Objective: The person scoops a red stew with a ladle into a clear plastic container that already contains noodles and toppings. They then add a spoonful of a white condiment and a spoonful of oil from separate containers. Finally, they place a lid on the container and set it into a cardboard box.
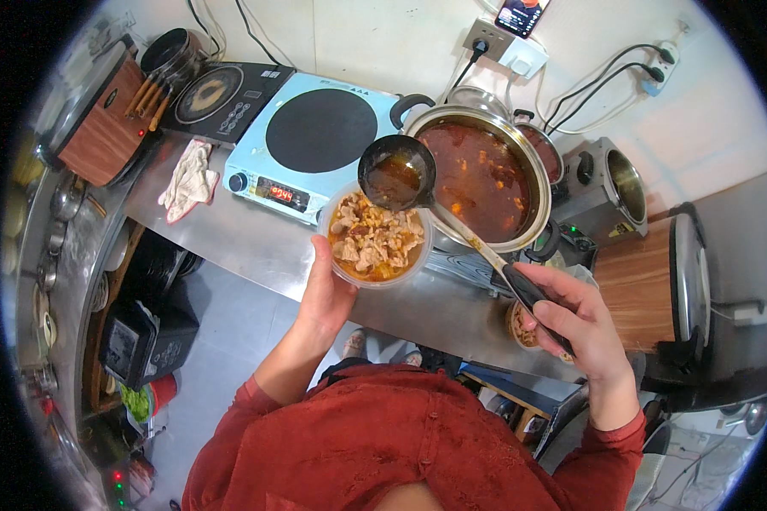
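Note:
My left hand (324, 285) is closed round the side of a clear round plastic tub (382, 277), held up in front of the counter. Pieces of meat (373, 243) in brownish broth fill much of the tub. In my right hand (571, 319) is the black grip of a ladle (477, 243). The ladle's dark bowl, with some brown liquid in it, hangs over the tub's far rim, between the tub and a large steel pot (544, 204). Red-brown soup (469, 175) with floating bits stands in that pot.
A light-blue induction cooker (264, 162) lies left of the pot, a black cooktop (222, 102) beyond it. A cloth (187, 179) rests on the steel counter (239, 234). Wood-patterned cookers (102, 119) stand at both ends. A smaller container of food (521, 328) sits beneath my right hand.

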### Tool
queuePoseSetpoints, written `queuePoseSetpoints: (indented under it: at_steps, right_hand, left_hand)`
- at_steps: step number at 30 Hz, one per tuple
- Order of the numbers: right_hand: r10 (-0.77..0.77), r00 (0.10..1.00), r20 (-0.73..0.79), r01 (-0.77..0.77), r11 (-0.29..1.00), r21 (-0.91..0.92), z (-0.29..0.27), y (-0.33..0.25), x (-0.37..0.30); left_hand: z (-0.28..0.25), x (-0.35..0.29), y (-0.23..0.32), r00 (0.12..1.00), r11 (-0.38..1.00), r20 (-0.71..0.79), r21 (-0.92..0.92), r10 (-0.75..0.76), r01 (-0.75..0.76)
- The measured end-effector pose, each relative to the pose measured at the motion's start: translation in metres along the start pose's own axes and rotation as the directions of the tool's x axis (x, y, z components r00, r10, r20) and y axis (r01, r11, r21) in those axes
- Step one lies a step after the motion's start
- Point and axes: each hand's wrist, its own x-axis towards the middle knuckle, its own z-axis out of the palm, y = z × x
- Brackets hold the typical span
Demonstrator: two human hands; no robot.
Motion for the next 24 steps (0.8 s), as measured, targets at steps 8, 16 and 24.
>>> queuePoseSetpoints:
  at_steps: [8,16,24]
  right_hand:
    - [-0.02,1.0,0.008,0.021,0.99,-0.142,0.002,0.009,-0.017]
    - [0.034,0.999,0.018,-0.036,0.995,0.09,-0.009,0.015,-0.02]
    - [-0.08,0.982,-0.173,0.098,0.99,0.1,-0.04,0.024,-0.004]
  left_hand:
    - [0.002,0.005,0.004,0.999,1.0,-0.047,-0.012,-0.005,0.004]
    - [-0.003,0.01,0.0,0.998,0.999,-0.051,-0.032,-0.028,0.026]
    - [-0.007,0.009,-0.002,1.0,1.0,-0.009,-0.004,-0.025,0.025]
